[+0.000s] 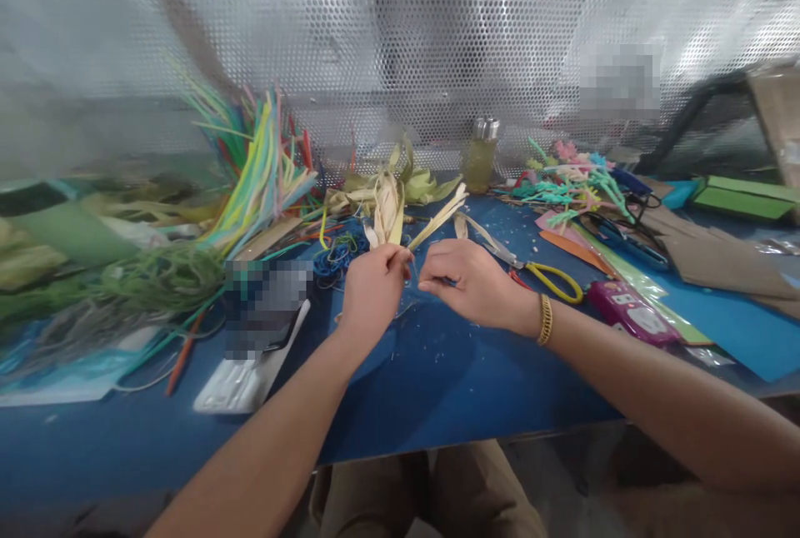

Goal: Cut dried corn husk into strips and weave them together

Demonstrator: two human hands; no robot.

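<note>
In the head view, the left grip (373,284) is closed on the base of some pale dried husks (388,209) rising just beyond it. The right grip (466,278), beside it, has fingers curled together; I cannot tell what they pinch. Yellow-handled scissors (531,266) lie near its right on the blue surface (456,388).

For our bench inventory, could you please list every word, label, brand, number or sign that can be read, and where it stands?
No text can be read with certainty.
Purple item: pale marks, too blurred to tell whether they are letters.
Yellowish container: no lettering legible.
</note>
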